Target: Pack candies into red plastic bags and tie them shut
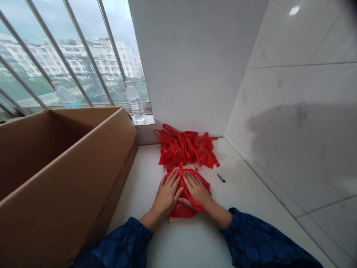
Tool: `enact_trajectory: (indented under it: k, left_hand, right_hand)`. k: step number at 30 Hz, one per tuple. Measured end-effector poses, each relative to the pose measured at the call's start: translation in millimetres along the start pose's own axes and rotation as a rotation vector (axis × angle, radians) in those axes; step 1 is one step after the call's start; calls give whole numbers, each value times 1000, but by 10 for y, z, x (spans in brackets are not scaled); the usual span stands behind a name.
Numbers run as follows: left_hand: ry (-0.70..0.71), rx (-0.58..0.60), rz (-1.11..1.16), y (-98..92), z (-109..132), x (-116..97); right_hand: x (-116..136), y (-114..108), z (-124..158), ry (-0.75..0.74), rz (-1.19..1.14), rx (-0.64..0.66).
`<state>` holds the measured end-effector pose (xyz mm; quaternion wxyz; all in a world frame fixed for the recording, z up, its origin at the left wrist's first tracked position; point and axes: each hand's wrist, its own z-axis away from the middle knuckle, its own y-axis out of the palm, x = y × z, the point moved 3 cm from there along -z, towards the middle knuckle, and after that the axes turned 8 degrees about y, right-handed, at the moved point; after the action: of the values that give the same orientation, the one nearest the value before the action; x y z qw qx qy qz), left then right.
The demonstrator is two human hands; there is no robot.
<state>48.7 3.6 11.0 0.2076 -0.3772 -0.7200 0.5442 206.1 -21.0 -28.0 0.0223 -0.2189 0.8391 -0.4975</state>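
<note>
A red plastic bag (182, 211) lies spread in front of me on the white surface. Beneath it, pale edges of a flat board-like piece (189, 166) peek out at the far and near sides. My left hand (167, 193) rests flat on the bag's left half, fingers stretched out. On the right half, my right hand (197, 190) also lies flat with its fingers extended. Between the hands a twisted handle strip of the bag runs upward. Just behind sits a heap of crumpled red plastic bags (184, 147) against the wall.
A large open cardboard box (111, 149) stands on the left. A clear water bottle (135, 104) is on the sill by the barred window, with another bottle (65, 95) farther left. A small black object (221, 178) lies right of the bags. Tiled wall (301, 130) bounds the right side.
</note>
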Motion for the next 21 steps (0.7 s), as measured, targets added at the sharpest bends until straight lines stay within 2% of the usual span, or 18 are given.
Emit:
enact_trajectory:
  k: [8, 16, 21]
  left_hand:
    - [-30, 22, 56, 169, 32, 81]
    - [-54, 42, 151, 151, 50, 58]
    - [-68, 13, 229, 139, 39, 66]
  right_hand:
    - [-10, 156, 40, 37, -22, 52]
    - [20, 116, 50, 55, -31, 81]
    - [43, 77, 37, 41, -16, 43]
